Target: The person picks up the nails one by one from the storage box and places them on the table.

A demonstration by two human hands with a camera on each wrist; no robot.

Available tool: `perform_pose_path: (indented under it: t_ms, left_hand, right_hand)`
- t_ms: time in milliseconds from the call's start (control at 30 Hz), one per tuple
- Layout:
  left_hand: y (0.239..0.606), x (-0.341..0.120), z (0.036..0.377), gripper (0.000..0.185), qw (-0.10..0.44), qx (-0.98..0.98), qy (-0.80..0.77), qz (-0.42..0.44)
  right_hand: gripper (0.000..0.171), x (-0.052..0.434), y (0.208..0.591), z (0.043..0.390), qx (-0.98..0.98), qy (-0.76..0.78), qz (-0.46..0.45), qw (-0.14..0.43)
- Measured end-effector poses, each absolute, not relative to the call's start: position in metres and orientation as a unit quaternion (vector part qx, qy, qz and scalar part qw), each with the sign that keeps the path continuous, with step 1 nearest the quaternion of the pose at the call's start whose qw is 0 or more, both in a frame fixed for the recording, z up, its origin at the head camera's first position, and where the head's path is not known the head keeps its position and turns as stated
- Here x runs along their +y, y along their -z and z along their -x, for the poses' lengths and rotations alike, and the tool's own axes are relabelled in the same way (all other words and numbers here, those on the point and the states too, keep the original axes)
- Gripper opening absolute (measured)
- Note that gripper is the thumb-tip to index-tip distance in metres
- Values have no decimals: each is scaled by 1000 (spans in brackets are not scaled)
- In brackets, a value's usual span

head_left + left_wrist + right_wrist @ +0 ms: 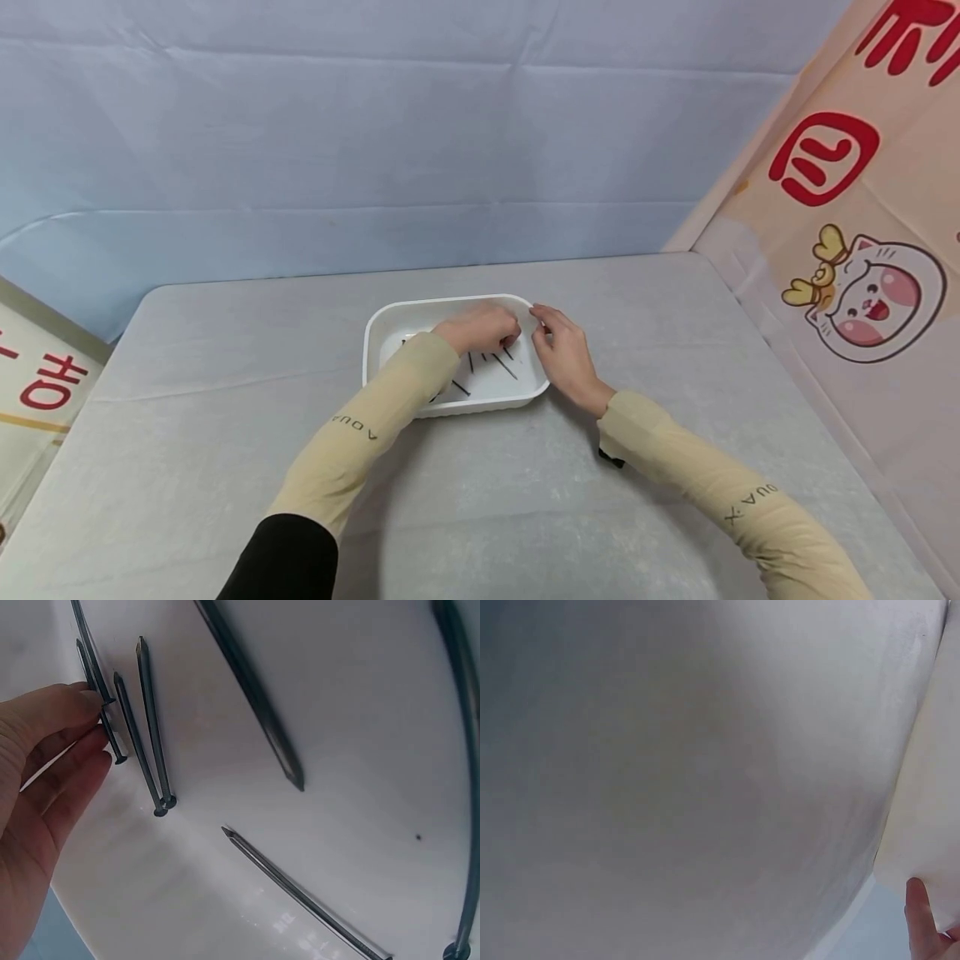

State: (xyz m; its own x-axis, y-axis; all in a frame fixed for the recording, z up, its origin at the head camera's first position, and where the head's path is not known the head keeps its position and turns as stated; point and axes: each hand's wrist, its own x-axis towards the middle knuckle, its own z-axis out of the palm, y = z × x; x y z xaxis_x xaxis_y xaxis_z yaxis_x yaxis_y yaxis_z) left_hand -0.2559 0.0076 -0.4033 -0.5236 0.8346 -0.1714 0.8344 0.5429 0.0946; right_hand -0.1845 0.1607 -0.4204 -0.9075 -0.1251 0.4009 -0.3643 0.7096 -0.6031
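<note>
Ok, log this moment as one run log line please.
left hand: pinching nail in white tray | right hand: steadying tray rim | loose nails in tray | table

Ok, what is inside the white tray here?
The white tray holds loose dark nails lying flat on its floor. The left hand reaches in and pinches some; whatever lies under that hand and forearm is covered. The right hand rests at the rim.
</note>
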Motion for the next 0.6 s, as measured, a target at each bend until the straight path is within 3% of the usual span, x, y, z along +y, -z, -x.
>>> perform_pose_path:
  t_ms: [600]
  left_hand:
    - [406,12,255,16,116,879,-3,-463]
  right_hand:
    - [33,160,419,186,-905,-386,-102,148]
